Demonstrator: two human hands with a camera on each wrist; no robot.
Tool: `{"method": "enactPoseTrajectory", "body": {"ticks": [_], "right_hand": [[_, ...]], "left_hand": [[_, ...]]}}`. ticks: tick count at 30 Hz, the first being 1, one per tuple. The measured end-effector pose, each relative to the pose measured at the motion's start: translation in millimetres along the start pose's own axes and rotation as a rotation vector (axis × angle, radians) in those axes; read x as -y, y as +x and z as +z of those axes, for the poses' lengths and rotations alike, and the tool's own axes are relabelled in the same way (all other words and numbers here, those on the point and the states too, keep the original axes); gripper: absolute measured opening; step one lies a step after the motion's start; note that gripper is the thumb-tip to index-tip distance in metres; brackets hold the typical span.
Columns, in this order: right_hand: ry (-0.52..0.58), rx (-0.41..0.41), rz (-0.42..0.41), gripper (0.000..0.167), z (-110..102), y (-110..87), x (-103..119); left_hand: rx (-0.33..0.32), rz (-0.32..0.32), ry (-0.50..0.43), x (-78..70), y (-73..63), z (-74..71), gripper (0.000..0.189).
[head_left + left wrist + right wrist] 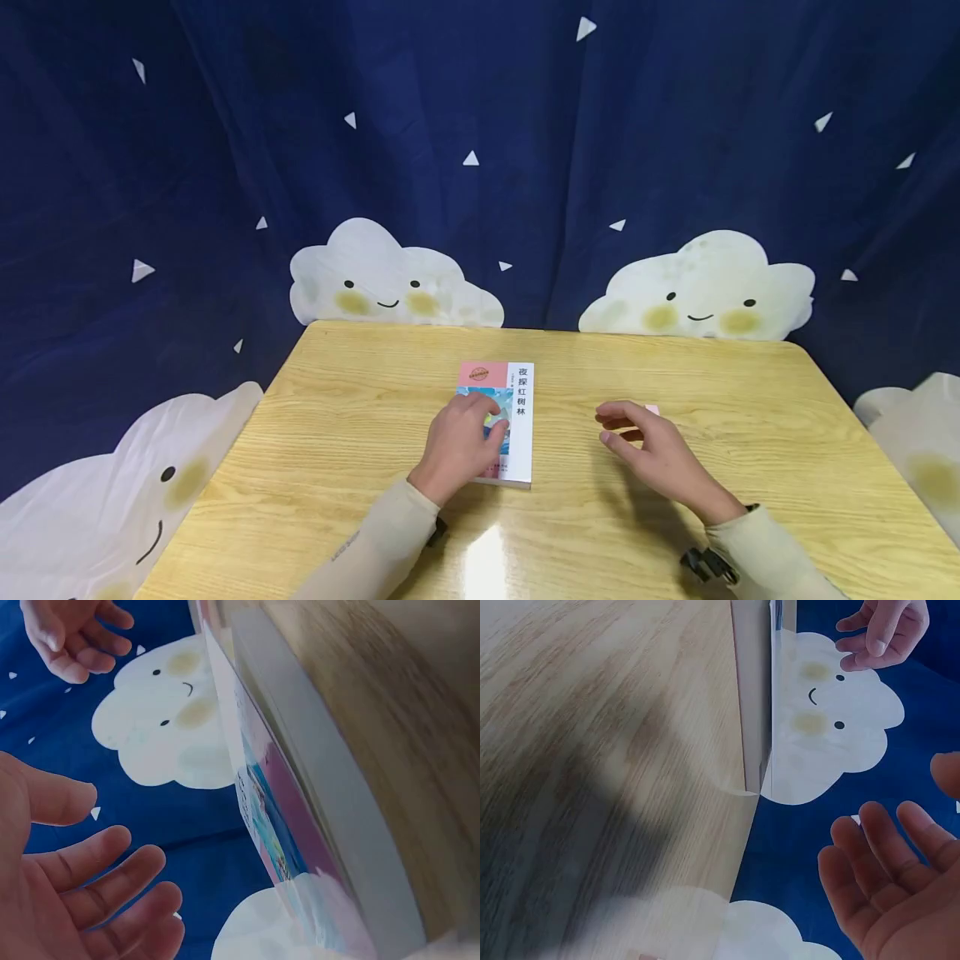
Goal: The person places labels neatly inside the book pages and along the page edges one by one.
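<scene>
A paperback book (521, 433) lies closed on the wooden table, its cover pink and blue with a white strip of dark Chinese characters down the right side. Over the left part of the cover hovers my left hand (461, 442), fingers loosely bent and holding nothing. The left wrist view shows a gap between that hand (97, 892) and the book (277, 817). To the right of the book, my right hand (656, 454) hangs above the tabletop with relaxed, slightly curved fingers and nothing in them. Partly hidden behind it is a small pink item (652, 409).
The light wooden table (360, 367) has rounded far corners. Behind it hangs a dark blue curtain (420, 75) printed with white triangles and smiling clouds. Dark straps (708, 565) sit at the wrists, and light reflects off the table's near part.
</scene>
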State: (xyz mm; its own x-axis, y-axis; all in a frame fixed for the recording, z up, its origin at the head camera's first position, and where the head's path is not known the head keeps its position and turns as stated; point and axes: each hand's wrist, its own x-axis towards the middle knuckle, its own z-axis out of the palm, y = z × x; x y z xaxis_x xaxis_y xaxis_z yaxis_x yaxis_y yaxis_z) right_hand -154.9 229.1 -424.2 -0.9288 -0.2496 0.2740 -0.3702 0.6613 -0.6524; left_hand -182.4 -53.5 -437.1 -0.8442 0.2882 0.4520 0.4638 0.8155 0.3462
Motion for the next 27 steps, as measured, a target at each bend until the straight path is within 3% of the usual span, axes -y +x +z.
{"method": "enactPoseTrajectory", "body": {"ticks": [15,19,23,27], "right_hand": [[-0.083,-0.020,-0.016,0.027,-6,-9.2,-6],[-0.193,-0.063,-0.080,0.030,-5,-10.6,-12],[-0.373,-0.132,-0.166,0.038,-4,-11.3,-21],[-0.469,-0.138,-0.162,0.048,-4,-12.6,-25]], "left_hand": [[0.065,-0.037,0.119,-4.6,13.7,19.0,0.018],[0.125,-0.053,0.151,-6.1,17.7,27.5,0.026],[0.196,-0.058,0.187,-9.9,19.4,34.1,0.034],[0.234,-0.077,0.255,-16.0,19.6,39.5,0.043]]}}
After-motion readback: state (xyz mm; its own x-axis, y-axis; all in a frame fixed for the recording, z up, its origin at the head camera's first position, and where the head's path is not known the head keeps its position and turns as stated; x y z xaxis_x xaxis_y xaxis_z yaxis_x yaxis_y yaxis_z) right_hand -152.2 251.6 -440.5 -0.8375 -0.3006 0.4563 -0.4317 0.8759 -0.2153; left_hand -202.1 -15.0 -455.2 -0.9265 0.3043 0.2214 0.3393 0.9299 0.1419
